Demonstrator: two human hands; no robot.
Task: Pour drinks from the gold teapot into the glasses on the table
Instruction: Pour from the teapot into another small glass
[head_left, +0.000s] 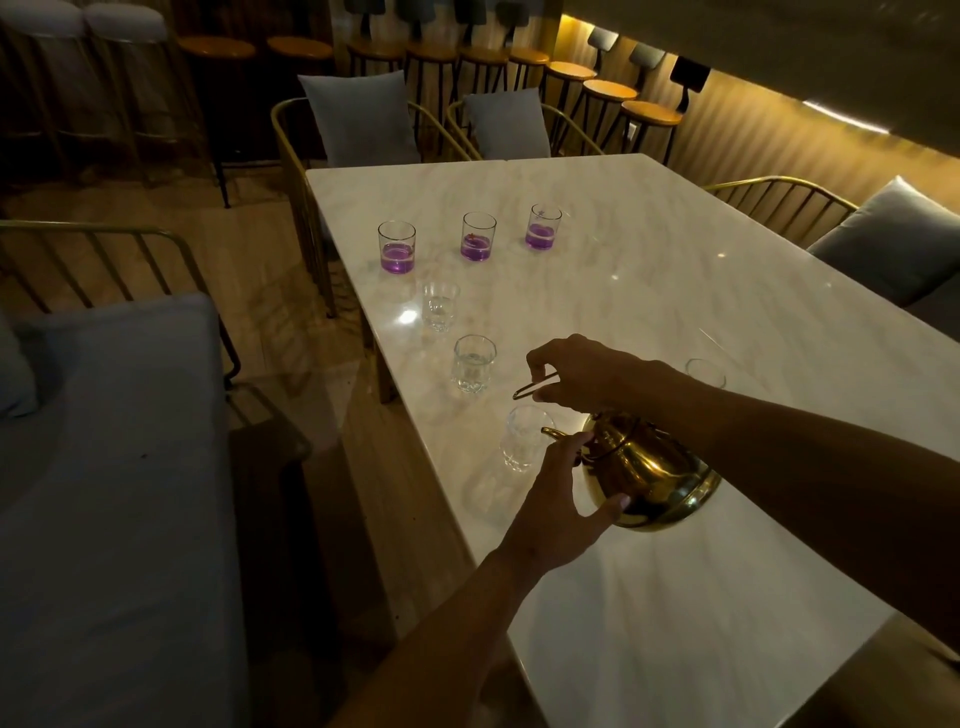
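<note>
A person tilts the gold teapot (652, 475) over a marble table (675, 249), its long axis running from the raised base at about 4 o'clock to the spout at 10 o'clock, where the tip sits at the rim of the nearest glass (522, 436). The right hand (582, 371), above the pot at 12 o'clock, pinches the thin wire handle between finger and thumb. The left hand (561, 499), at 8 o'clock of the pot, is spread and pressed against its body, thumb under the belly, fingertips near the spout. It is the nearer hand to the glass. Whether liquid is flowing cannot be told in the dim light. Two more clear glasses (472, 364) stand in a line toward 11 o'clock; three tumblers of purple drink (397, 247) lie well beyond.
</note>
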